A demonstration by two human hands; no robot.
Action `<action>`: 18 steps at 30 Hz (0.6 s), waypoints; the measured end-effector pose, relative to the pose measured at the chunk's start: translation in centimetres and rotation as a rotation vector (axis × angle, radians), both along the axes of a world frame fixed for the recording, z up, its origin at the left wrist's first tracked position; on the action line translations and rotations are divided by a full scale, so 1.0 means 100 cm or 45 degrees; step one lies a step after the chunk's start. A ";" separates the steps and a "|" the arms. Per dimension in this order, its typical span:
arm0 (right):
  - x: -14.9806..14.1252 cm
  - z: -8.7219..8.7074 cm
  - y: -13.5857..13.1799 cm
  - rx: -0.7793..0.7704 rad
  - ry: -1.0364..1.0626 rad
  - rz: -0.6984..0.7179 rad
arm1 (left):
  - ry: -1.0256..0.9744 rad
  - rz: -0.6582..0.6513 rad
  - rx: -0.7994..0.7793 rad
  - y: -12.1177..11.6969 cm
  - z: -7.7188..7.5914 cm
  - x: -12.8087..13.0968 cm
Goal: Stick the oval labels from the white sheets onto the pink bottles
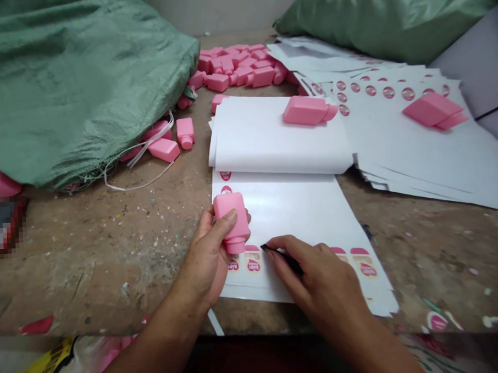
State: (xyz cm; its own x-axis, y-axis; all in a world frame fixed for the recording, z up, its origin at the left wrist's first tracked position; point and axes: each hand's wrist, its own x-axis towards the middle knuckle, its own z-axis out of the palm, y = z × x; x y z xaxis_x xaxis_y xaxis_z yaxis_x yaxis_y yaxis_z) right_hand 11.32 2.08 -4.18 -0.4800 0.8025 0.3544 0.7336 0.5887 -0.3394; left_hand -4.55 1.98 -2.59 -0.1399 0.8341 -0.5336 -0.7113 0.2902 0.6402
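My left hand point(212, 248) is closed around a pink plastic bottle point(230, 220), its neck pointing down toward me and the thumb lying on its side. Beneath it lies a sheet of stickers point(295, 212), mostly bare white, with a few small printed labels left near its front edge. My right hand point(314, 271) grips a slim black pointed tool point(291, 261); most of it is hidden by the fingers, so its exact kind is unclear. The tool's tip is beside a pink and cream label point(253, 260) on the sheet.
Folded-back white sheets point(271, 136) carry one pink bottle point(307, 110). Another bottle point(433, 111) rests on sheets to the right. A heap of pink bottles point(239, 66) lies at the back. Green sacks point(83, 78) stand left and back right on the brown table point(112, 258).
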 end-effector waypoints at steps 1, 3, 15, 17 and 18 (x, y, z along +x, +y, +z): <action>0.000 0.001 0.000 0.026 -0.019 -0.001 | 0.006 -0.002 0.008 0.000 0.000 0.000; -0.001 0.001 -0.001 0.068 -0.059 -0.005 | 0.021 -0.013 0.018 0.000 0.000 0.000; 0.000 -0.002 0.000 -0.108 -0.080 -0.083 | 0.029 -0.032 0.027 -0.003 -0.001 0.000; 0.004 -0.003 0.001 -0.266 0.016 -0.104 | 0.018 -0.024 0.024 -0.002 -0.001 0.000; 0.005 -0.003 0.001 -0.329 0.056 -0.105 | 0.009 -0.015 0.018 -0.002 0.000 -0.001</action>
